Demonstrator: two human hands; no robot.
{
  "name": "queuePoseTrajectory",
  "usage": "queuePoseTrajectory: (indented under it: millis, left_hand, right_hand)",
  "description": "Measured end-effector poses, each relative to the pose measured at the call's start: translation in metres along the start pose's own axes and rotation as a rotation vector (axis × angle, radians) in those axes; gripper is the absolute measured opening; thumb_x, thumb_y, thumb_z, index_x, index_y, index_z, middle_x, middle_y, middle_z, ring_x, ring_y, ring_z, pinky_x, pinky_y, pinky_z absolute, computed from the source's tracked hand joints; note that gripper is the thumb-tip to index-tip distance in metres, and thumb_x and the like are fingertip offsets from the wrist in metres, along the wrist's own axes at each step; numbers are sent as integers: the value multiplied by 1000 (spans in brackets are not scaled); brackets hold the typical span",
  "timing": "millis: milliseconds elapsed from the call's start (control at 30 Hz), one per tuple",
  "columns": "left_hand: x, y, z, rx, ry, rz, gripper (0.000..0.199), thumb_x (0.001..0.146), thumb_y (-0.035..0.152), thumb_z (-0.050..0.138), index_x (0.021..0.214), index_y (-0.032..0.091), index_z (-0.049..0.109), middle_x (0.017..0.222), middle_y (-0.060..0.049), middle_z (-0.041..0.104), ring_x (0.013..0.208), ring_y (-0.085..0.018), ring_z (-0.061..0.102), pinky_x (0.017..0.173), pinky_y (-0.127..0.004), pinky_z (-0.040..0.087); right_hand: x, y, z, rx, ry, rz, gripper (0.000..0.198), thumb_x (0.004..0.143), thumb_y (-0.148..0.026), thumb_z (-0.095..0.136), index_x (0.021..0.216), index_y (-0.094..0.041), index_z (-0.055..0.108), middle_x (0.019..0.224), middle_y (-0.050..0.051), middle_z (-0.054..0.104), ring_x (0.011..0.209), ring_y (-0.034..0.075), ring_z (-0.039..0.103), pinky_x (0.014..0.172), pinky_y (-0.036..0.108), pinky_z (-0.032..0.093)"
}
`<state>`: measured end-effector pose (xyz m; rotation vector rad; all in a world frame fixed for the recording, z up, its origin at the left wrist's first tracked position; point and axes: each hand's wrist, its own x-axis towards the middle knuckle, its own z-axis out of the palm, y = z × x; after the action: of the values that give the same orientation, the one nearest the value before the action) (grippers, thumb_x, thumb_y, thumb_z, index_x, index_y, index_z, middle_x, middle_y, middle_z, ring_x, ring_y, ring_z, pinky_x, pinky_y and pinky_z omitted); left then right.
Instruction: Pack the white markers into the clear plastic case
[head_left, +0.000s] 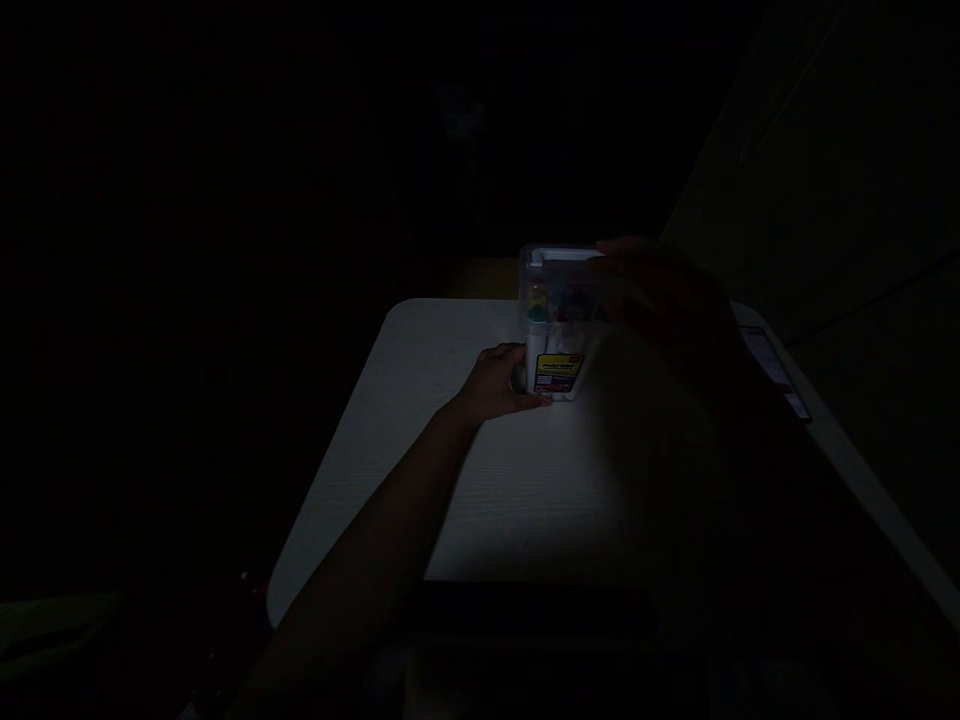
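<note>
A dim room seen from the wearer's head, with most of the surroundings sunk in near blackness and a faint light falling on a pale counter (487, 490) with rounded far corners. Towards the far side of the counter, just right of the view's middle, a clear plastic container (561, 340) stands upright. Through its clear upper part show small coloured pieces (538, 300) in red, yellow and green, with whitish shapes below them; a yellow and dark label (559, 372) sits low on the front, its print too small to read. The left grip (495, 385), a bare hand at the end of an outstretched forearm, is curved around the lower left side of the container, opened about as wide as that side: the thumb lies along the front near the base, and the fingers reach towards the back. The right grip (660, 285) is at the container's upper right, its fingers stretched towards the top edge and appearing to meet it; deep shadow covers this hand, so how tightly it is closed cannot be told. Beyond the right forearm, a flat, dark-edged rectangular object (769, 362) lies near the counter's right edge, partly hidden by the arm.
</note>
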<state>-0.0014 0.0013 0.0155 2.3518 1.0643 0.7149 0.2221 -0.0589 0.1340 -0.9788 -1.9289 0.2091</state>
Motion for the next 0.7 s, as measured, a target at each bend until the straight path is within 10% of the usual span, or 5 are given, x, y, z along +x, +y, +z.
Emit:
queuePoseTrajectory:
  millis: [700]
  left_hand:
    - [1,-2,1,40,1,1,68,58,51,84,112,16,61,119,-15,68,115,-34,63,103,-50,48]
  right_hand:
    - [29,-4,3,-152,68,102,56,95,-68,26,113,-24,57,114,7,60,103,17,58,100,33,50]
